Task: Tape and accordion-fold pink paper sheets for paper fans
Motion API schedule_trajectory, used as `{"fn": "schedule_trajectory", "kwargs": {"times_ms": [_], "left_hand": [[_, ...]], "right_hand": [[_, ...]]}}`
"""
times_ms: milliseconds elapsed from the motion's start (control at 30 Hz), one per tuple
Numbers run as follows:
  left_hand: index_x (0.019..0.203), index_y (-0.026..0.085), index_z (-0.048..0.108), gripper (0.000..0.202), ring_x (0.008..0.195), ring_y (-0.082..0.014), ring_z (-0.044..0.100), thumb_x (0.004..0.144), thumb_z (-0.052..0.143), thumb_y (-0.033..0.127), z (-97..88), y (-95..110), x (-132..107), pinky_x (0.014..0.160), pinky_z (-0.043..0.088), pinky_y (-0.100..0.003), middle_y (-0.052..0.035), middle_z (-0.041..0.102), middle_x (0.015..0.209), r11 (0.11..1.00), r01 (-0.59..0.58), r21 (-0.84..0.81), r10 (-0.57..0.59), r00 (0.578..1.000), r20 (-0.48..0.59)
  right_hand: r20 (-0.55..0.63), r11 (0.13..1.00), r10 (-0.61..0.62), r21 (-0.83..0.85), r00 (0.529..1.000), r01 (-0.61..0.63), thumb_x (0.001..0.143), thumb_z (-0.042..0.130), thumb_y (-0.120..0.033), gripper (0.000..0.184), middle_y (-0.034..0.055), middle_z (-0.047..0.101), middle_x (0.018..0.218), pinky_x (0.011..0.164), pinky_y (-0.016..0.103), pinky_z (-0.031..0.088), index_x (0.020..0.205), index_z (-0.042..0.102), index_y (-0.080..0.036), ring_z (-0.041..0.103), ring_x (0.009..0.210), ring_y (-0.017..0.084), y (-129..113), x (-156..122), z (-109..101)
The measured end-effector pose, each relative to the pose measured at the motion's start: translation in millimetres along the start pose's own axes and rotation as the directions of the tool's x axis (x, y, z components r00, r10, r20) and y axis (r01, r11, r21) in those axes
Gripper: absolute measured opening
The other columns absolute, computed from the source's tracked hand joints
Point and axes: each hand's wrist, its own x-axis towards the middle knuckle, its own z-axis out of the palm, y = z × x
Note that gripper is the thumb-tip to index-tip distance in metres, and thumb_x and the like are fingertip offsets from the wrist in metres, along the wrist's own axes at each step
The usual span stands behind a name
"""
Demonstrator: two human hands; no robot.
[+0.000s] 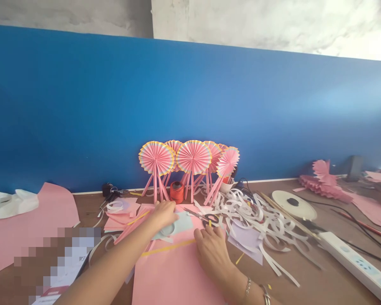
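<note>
Left hand curls over the pale blue sheet; I cannot tell if it grips. Right hand lies open and flat on the pink sheet. The scissors lie just beyond its fingertips and could nick them.

A paper-craft workbench: round pleated pink paper fans lean against the blue partition board beyond the hands; curled white paper offcuts litter the brown tabletop to their right.
</note>
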Motion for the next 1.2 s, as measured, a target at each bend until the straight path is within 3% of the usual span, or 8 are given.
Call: {"fn": "schedule_trajectory", "kwargs": {"times_ms": [233,467,600,733,867,933,1100,1200], "left_hand": [[0.118,0.018,0.055,0.031,0.099,-0.0214,0.060,0.091,0.056,0.033,6.3,-7.5,9.8,0.083,0.052,-0.042,-0.0083,0.057,0.119,0.998,-0.026,-0.065,0.025,1.000,-0.004],[0.111,0.015,0.058,0.024,0.095,-0.0210,0.061,0.092,0.053,0.028,-4.6,-20.1,1.9,0.083,0.051,-0.042,-0.0084,0.062,0.109,0.992,-0.120,-0.042,0.101,0.945,-0.312],[0.087,0.015,0.060,0.022,0.090,-0.0238,0.061,0.091,0.040,0.008,-18.5,-24.4,-10.9,0.087,0.041,-0.043,-0.0096,0.066,0.085,0.973,-0.229,-0.038,0.172,0.819,-0.548],[0.085,0.019,0.058,0.017,0.088,-0.0220,0.060,0.091,0.043,0.017,-31.1,-38.7,-25.6,0.088,0.036,-0.040,-0.0073,0.068,0.085,0.932,-0.346,-0.111,0.154,0.652,-0.742],[0.085,0.020,0.055,0.011,0.079,-0.0206,0.061,0.088,0.047,0.028,-37.5,-53.0,-41.1,0.083,0.036,-0.037,-0.0056,0.067,0.080,0.868,-0.377,-0.322,-0.099,0.503,-0.859],[0.087,0.021,0.051,0.013,0.064,-0.0185,0.058,0.089,0.045,0.032,-35.4,-56.0,-46.3,0.071,0.040,-0.033,-0.0020,0.062,0.068,0.794,-0.371,-0.482,-0.289,0.467,-0.836],[0.084,0.020,0.048,0.023,0.059,-0.0157,0.059,0.086,0.045,0.043,-19.1,-52.0,-50.1,0.056,0.043,-0.025,0.0010,0.059,0.065,0.466,-0.377,-0.800,-0.565,0.570,-0.597],[0.081,0.019,0.050,0.026,0.068,-0.0165,0.061,0.080,0.052,0.046,-11.2,-44.6,-51.5,0.060,0.046,-0.026,-0.0010,0.062,0.072,0.295,-0.361,-0.885,-0.609,0.642,-0.465]], "right_hand": [[0.022,0.999,0.009,0.051,1.000,-0.010,0.076,0.053,-0.007,0.018,0.0073,0.067,0.073,0.072,0.035,0.026,0.067,0.065,-0.017,0.056,0.080,0.023,0.2,-3.1,-5.7],[0.015,0.979,0.147,0.141,0.989,-0.148,0.085,0.036,-0.005,0.033,0.0079,0.066,0.092,0.070,0.028,0.031,0.093,0.066,-0.017,0.058,0.090,0.019,39.1,15.2,-18.5],[0.104,0.980,0.143,0.120,0.984,-0.155,0.082,0.048,-0.012,0.019,0.0093,0.066,0.089,0.065,0.026,0.033,0.084,0.066,-0.015,0.060,0.086,0.021,58.9,33.2,-16.2],[0.168,0.986,0.114,0.099,0.979,-0.132,0.079,0.053,-0.012,0.017,0.0104,0.067,0.091,0.063,0.027,0.034,0.090,0.066,-0.015,0.063,0.083,0.023,57.9,42.5,-13.6],[0.159,0.986,0.122,0.094,0.980,-0.138,0.077,0.049,-0.003,0.027,0.0156,0.065,0.098,0.066,0.030,0.036,0.097,0.065,-0.011,0.064,0.084,0.027,53.6,46.5,-20.0],[0.143,0.982,0.130,0.120,0.981,-0.148,0.073,0.046,0.002,0.037,0.0167,0.062,0.105,0.069,0.031,0.037,0.103,0.064,-0.011,0.064,0.086,0.027,55.3,47.9,-26.4],[0.128,0.940,0.134,0.298,0.983,-0.167,0.069,0.055,-0.006,0.049,0.0131,0.062,0.109,0.079,0.031,0.040,0.117,0.060,-0.015,0.059,0.100,0.027,69.3,49.9,-39.9],[0.182,0.882,0.134,0.426,0.974,-0.201,0.070,0.060,-0.020,0.043,0.0049,0.066,0.082,0.067,0.028,0.043,0.113,0.062,-0.016,0.061,0.078,0.021,74.3,48.8,-41.7]]}}
